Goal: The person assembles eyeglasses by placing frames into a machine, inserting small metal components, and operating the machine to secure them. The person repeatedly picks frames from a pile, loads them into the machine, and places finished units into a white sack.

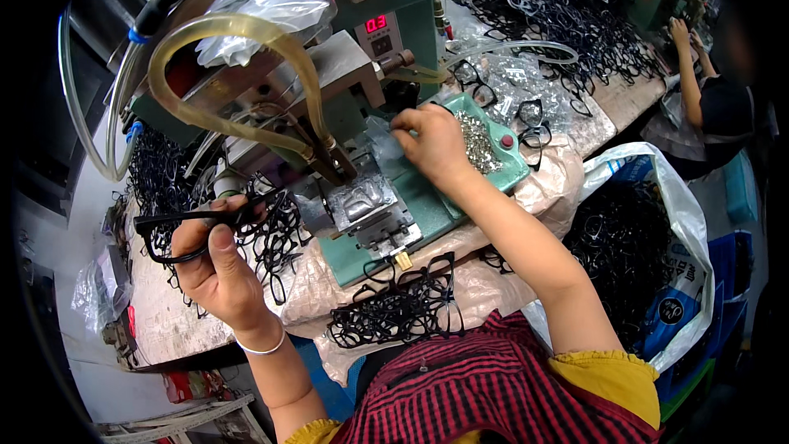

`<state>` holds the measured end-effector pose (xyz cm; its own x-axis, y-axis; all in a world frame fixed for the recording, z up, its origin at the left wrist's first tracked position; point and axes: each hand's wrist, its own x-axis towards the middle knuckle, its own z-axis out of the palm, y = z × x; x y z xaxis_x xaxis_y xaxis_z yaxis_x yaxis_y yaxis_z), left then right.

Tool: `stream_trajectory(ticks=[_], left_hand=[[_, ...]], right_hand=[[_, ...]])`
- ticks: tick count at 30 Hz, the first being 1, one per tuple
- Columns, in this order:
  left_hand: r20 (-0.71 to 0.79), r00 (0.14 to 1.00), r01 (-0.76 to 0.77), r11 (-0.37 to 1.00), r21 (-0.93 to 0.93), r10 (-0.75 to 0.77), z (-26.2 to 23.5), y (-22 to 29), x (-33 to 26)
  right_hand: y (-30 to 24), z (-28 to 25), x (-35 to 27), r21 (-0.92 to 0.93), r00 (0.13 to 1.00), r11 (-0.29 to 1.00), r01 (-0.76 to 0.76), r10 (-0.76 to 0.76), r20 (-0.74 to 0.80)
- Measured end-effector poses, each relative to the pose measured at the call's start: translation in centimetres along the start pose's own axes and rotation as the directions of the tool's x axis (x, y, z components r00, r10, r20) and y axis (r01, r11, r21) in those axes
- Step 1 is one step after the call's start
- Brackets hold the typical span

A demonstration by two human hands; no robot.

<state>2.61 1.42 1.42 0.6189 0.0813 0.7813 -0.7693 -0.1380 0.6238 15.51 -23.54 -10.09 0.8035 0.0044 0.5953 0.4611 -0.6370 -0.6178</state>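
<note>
My left hand [220, 267] grips a black eyeglass frame [177, 219] between thumb and fingers, left of a green bench machine [341, 259]. One end of the frame reaches toward the machine's metal fixture [362, 201]. My right hand [437, 146] is at the far side of the fixture, fingers bent together by a clear plastic flap [383, 144]. Whatever its fingertips hold, if anything, is hidden. Just right of that hand stands a green tray [511, 171] with many small shiny metal parts [478, 140].
A clear hose [168, 103] loops over the fixture. Black frames [399, 312] lie along the table's front edge, with a large heap [542, 0] at the back. An open white sack [694, 255] of dark pieces stands right. Another person [707, 107] works at the far right.
</note>
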Motion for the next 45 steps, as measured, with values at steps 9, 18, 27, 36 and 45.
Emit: stream_trajectory(ticks=[9,18,27,36,45], left_hand=[[-0.009,1.0,0.006,1.0,-0.018,-0.006,-0.2,-0.2,-0.1],[-0.003,1.0,0.014,1.0,-0.023,-0.014,0.5,0.3,0.5],[-0.026,0.999,0.038,0.999,-0.016,-0.038,0.0,0.1,0.2],[-0.056,0.998,-0.026,0.998,0.052,0.028,1.4,3.4,-0.8],[-0.112,0.987,0.112,0.993,-0.044,-0.116,0.9,0.9,0.1]], right_hand=[[1.4,-3.3,0.2,0.002,0.998,0.999,-0.052,0.052,-0.04],[3.5,-5.0,-3.8,-0.372,0.999,0.927,0.041,-0.038,0.014],[0.1,-5.5,-3.7,0.32,0.909,0.853,-0.413,0.408,0.085],[-9.3,-2.4,-4.0,0.732,0.968,0.642,-0.23,0.225,0.107],[-11.4,-2.7,-4.1,0.845,0.91,0.4,-0.356,0.354,0.216]])
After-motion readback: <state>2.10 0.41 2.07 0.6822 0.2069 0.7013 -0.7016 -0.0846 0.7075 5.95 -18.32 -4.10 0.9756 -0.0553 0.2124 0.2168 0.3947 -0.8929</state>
